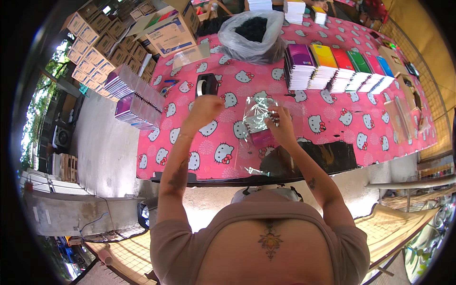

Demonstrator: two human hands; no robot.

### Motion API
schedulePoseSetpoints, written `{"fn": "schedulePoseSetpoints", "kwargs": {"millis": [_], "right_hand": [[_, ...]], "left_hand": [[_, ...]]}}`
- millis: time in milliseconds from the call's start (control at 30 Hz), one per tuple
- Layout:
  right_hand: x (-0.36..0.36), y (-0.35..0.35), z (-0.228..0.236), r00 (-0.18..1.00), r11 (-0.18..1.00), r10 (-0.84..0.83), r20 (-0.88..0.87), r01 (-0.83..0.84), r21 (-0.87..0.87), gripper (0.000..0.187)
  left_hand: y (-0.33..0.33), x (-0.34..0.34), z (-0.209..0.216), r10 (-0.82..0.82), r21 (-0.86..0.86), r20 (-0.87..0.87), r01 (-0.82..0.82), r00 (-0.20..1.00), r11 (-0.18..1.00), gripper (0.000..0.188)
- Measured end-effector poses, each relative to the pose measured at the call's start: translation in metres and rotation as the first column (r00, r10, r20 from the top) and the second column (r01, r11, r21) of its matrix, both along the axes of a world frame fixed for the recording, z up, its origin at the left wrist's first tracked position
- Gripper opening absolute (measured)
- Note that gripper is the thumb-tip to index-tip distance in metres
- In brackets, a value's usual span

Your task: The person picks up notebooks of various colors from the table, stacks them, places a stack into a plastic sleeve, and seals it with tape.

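Observation:
A shiny clear plastic bag lies on the table in front of me, with what looks like a purple-and-white notebook inside it. My right hand rests on the bag's right side, its bent fingers holding the plastic down. Further left, my left hand is closed just in front of a black tape dispenser that carries a pale roll. Whatever lies between the left fingers is too small to make out.
Colourful spiral notebook stacks stand at the far right. A large plastic sack holds dark material. Purple notebook stacks line the left edge, near cardboard boxes. A dark sheet lies at the front edge; clear sheets lie right.

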State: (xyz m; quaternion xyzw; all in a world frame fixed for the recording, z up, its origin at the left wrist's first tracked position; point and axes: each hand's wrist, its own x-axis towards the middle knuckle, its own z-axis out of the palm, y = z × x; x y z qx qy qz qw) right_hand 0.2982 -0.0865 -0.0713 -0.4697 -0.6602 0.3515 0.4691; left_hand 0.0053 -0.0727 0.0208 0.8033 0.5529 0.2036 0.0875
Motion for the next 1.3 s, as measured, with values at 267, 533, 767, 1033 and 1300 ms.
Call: {"fn": "schedulePoseSetpoints", "kwargs": {"millis": [267, 533, 767, 1033, 1300], "right_hand": [[0.006, 0.003, 0.003, 0.999, 0.999, 0.016, -0.051, -0.019, -0.050, 0.042], [-0.006, 0.001, -0.009, 0.970, 0.996, 0.032, -0.243, -0.052, -0.078, 0.045], [0.032, -0.021, -0.102, 0.593, 0.818, -0.101, -0.799, -0.408, -0.406, 0.030], [0.004, -0.040, -0.063, 0.096, 0.617, -0.195, -0.976, -0.762, -0.198, 0.034], [0.047, 0.009, -0.042, 0.918, 0.861, 0.354, -0.177, -0.394, -0.322, 0.071]], "left_hand": [[0.076, 0.105, 0.002, -0.457, -0.342, -0.236, 0.367, 0.858, 0.865, 0.028], [0.059, 0.064, -0.088, 0.192, -0.677, 0.642, 0.431, 0.743, 0.596, 0.040], [-0.024, 0.150, -0.037, 0.034, 0.402, -0.245, 0.070, 0.969, 0.913, 0.073], [-0.060, 0.121, -0.049, 0.337, -0.337, 0.444, -0.194, 0.830, 0.921, 0.075], [-0.076, 0.107, -0.105, 0.131, -0.040, 0.792, -0.164, 0.596, 0.986, 0.057]]}}
